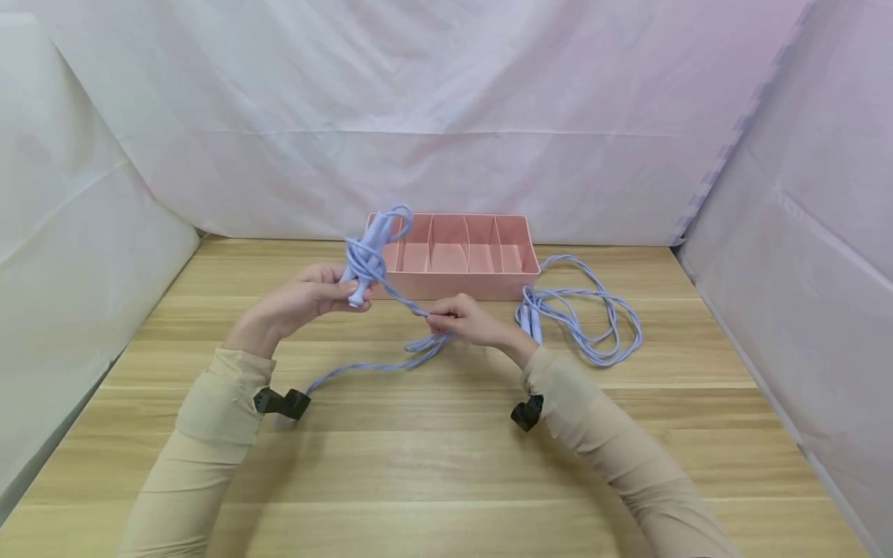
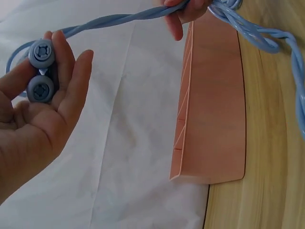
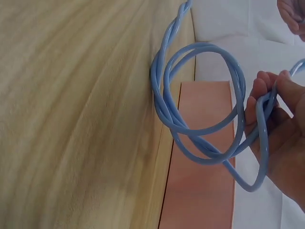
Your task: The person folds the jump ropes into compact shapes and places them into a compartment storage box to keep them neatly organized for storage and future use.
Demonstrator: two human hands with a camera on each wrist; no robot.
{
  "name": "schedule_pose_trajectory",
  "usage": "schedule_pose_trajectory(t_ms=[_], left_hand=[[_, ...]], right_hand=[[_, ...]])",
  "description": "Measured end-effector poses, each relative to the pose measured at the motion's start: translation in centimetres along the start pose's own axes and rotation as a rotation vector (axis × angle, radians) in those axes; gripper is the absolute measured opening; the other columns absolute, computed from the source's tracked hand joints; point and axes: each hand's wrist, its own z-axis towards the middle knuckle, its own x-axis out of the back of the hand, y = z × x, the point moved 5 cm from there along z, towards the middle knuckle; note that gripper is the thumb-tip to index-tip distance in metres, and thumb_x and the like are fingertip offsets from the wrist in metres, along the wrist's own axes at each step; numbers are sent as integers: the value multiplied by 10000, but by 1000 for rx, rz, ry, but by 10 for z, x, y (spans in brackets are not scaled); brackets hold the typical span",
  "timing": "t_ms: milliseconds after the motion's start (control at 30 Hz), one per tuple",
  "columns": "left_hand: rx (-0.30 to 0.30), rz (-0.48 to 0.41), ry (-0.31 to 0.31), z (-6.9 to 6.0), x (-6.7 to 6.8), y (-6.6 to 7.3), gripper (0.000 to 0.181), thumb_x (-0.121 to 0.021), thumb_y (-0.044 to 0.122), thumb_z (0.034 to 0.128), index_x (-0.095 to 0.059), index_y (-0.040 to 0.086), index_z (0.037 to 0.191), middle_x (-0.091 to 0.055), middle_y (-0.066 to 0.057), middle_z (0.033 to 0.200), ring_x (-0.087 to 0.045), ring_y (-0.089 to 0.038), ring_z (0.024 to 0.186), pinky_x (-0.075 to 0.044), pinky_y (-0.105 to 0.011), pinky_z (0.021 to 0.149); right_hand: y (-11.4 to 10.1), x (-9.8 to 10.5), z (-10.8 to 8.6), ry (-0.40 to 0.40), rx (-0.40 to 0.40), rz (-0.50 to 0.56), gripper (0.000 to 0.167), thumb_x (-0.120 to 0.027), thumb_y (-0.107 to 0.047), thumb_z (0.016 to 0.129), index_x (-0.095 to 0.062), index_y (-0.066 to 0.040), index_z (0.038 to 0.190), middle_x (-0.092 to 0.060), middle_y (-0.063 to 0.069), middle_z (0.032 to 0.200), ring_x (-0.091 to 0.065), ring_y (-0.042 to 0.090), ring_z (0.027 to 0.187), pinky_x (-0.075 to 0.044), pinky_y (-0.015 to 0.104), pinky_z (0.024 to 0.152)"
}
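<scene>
My left hand (image 1: pixel 296 304) grips the two light-blue handles (image 1: pixel 371 252) of a jump rope side by side, raised in front of the pink box's left end. Turns of the rope's blue cord are wound round these handles. In the left wrist view the handles' round ends (image 2: pixel 41 89) face the camera between thumb and fingers. My right hand (image 1: pixel 469 319) pinches the twisted cord (image 3: pixel 205 129) just right of the handles. From it the cord hangs in loose loops, and a length trails on the table toward the left wrist.
A pink divided box (image 1: pixel 460 285) stands at the back of the wooden table (image 1: pixel 418 465). Right of it lies a second blue jump rope (image 1: pixel 603 356), loosely coiled, its handles (image 1: pixel 532 314) by the box's front corner. White cloth (image 1: pixel 446 101) hangs behind and at both sides.
</scene>
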Motion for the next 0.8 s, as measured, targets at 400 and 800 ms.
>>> schedule_pose_trajectory(t_ms=[400, 800], left_hand=[[74, 278, -344, 2, -28, -22, 167, -458, 83, 920, -570, -3, 1008, -628, 21, 878, -574, -143, 870, -425, -352, 914], [303, 412, -430, 8, -53, -52, 167, -483, 58, 900, -584, -62, 958, -612, -6, 785, -569, -107, 784, -503, -326, 814]], right_hand=[[7, 4, 8, -105, -7, -115, 170, -571, -50, 876, -653, 74, 959, -642, 194, 739, -530, 135, 561, -446, 200, 538], [0, 1, 14, 22, -222, -225, 177, -553, -152, 903, -616, 8, 862, -607, 62, 655, -526, 86, 552, -456, 186, 523]])
